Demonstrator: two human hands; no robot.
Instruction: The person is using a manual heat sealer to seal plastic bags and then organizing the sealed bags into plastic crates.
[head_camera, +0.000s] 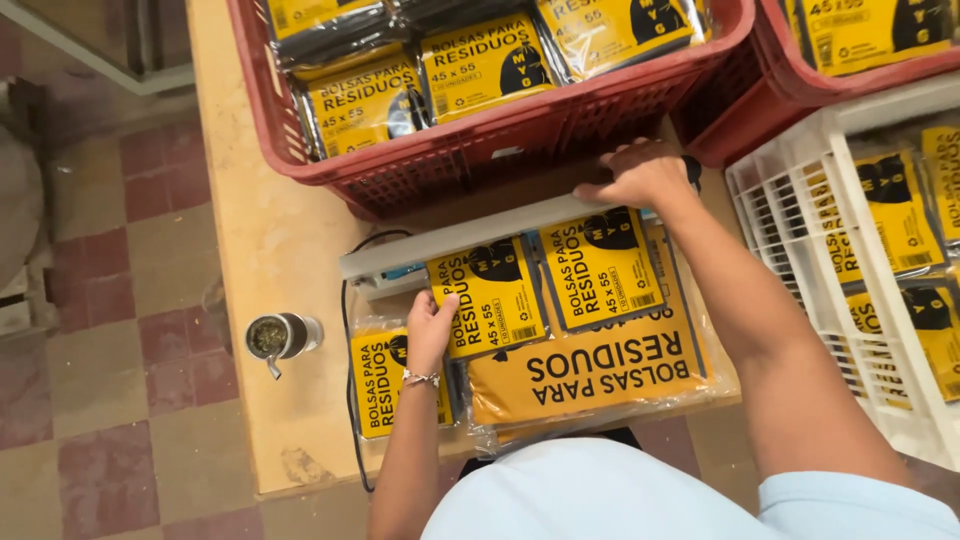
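Seen from the head camera: left hand (430, 335) flat, fingers spread on a yellow packet (492, 296) near the counter (268, 250) front edge, right hand (640, 175) curled over the sealer bar (470, 235); best pressed evenly, packet held square, judging by the overlap.

A red slatted plastic crate (470, 150) walls off the far side of the pale wooden table (270, 240), a white plastic crate (800, 210) the right. Bare tabletop stays open at left, around a small metal-rimmed cup (282, 336).
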